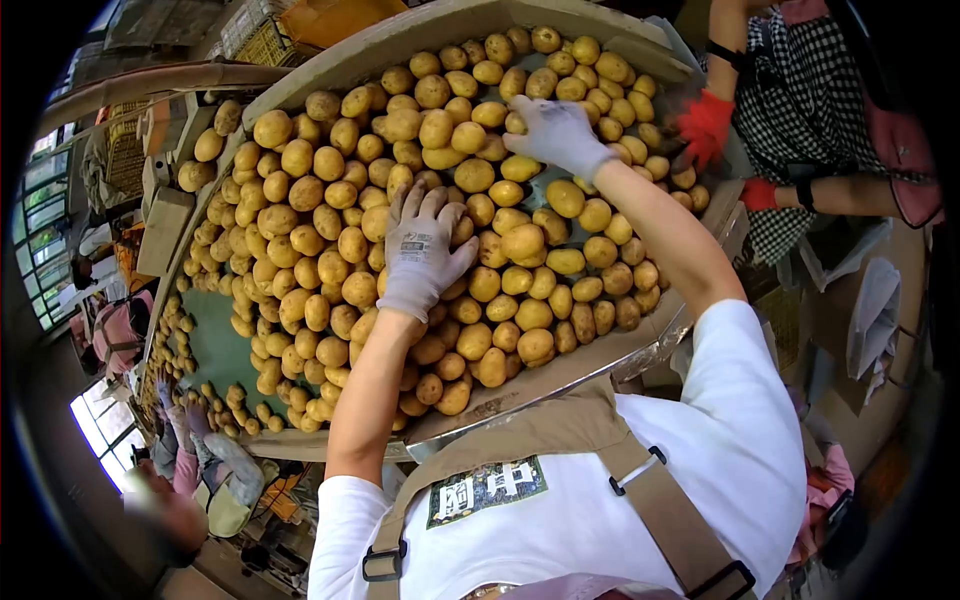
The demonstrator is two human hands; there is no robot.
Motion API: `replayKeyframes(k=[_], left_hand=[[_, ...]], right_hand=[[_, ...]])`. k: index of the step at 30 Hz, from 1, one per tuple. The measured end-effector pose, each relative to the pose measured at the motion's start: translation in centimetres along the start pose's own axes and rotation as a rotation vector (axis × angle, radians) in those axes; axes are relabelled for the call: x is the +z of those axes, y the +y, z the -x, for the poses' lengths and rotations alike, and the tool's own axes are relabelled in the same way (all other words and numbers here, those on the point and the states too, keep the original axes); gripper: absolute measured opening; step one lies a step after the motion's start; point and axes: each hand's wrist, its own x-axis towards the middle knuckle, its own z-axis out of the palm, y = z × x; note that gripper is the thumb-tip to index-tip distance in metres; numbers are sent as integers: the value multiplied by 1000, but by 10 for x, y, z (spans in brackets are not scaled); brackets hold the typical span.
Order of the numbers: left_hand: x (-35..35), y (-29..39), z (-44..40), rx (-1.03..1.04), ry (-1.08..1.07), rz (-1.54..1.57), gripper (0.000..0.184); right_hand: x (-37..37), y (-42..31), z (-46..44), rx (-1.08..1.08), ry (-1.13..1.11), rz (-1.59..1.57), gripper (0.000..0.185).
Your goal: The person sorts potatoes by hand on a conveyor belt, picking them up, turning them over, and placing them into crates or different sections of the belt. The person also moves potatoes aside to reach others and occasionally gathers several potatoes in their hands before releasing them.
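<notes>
Many yellow-brown potatoes [435, 129] cover a long table with a raised wooden rim [560, 384]. Near the middle, my left hand [424, 255], in a pale grey glove, rests palm down on the potatoes with its fingers spread; a potato shows between thumb and fingers. Farther up and to the right is my right hand [560, 135], in a similar glove. Its fingers and thumb curve round a potato [515, 123] at the pile's surface. The undersides of both hands are hidden.
At the right edge stands a co-worker in a checked apron [800, 90], with a blurred red-gloved hand [706, 128] over the potatoes. More people's gloved hands [180, 415] are at the lower left end, by green table surface [212, 335]. A yellow crate [262, 38] stands behind.
</notes>
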Motion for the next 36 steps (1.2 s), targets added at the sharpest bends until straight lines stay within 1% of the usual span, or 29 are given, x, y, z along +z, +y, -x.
replayKeyframes(k=[1, 2, 3, 4, 5, 7, 8, 10, 11, 13, 14, 16, 18, 19, 20, 22, 23, 24, 26, 27, 28, 30, 31, 32, 33, 34, 35, 36], left_hand=[[2, -2, 1, 5, 4, 16, 46], [5, -4, 1, 5, 23, 32, 46], [5, -2, 0, -1, 47, 24, 45], [3, -1, -3, -3, 10, 22, 46], [43, -10, -2, -122, 143, 595, 46], [17, -8, -8, -50, -13, 152, 48], [0, -3, -4, 26, 12, -13, 49], [6, -5, 0, -17, 2, 8, 49], [6, -5, 2, -12, 17, 10, 47], [0, -5, -1, -20, 34, -6, 48], [-1, -2, 5, -34, 26, -2, 48], [-8, 1, 2, -52, -37, -27, 49], [-2, -1, 4, -41, -11, -20, 49], [-2, -1, 3, -41, -14, -22, 49], [-3, -1, 3, -35, -12, -37, 49], [-3, 0, 0, -35, -21, -50, 47], [-4, 0, -1, -10, 3, -51, 47], [-4, 2, -2, -8, -8, -52, 47], [-6, 2, -3, -17, -21, -60, 47], [-7, 2, -3, -2, -15, -56, 48], [-8, 2, 0, -7, -15, -52, 48], [-11, 0, 4, -4, -12, -40, 49], [-15, -3, 9, 6, 18, -37, 48], [-16, -7, 12, 29, 70, 27, 44], [-15, -7, 12, 22, 74, 29, 44], [-14, -7, 14, 18, 72, 32, 44], [-13, -6, 12, 24, 89, 22, 44], [-8, -6, 11, -31, 87, 52, 43]], right_hand=[[-8, -9, 15, 46, 109, -233, 57], [-10, -19, 26, -101, 237, -347, 56], [-38, -45, 41, -216, 135, -539, 56], [-59, -66, 49, -581, 354, -439, 49], [-88, -87, 55, -929, 528, -345, 46], [-140, -104, 27, -1114, 955, -180, 39], [-156, -94, 0, -993, 1031, -110, 52], [-169, -40, -62, -394, 880, -3, 81], [-163, -21, -73, -281, 814, -25, 97], [-136, -13, -39, -421, 831, 39, 58], [-113, -10, -12, -489, 817, 65, 45], [-37, 11, 46, -148, 432, -46, 59], [31, -10, 140, -52, -153, 141, 71], [25, -32, 177, -165, -141, 179, 79], [34, -31, 201, -249, -30, -2, 71], [32, 8, 212, -185, -67, -84, 56], [34, 31, 211, -108, 84, 35, 44], [31, 42, 213, -37, 146, 140, 47], [16, 4, 207, 7, 169, -19, 45], [13, -17, 203, -287, 164, -40, 54], [22, -25, 204, -466, 132, -82, 53], [38, 10, 182, -380, 187, 98, 49], [43, 27, 170, -285, 263, 141, 46], [42, 31, 156, -142, 329, 173, 42], [25, 19, 139, 3, 365, 74, 40], [23, 17, 124, 32, 545, 12, 40], [32, 4, 111, 100, 488, 56, 40], [46, -13, 113, 31, 365, 28, 43]])
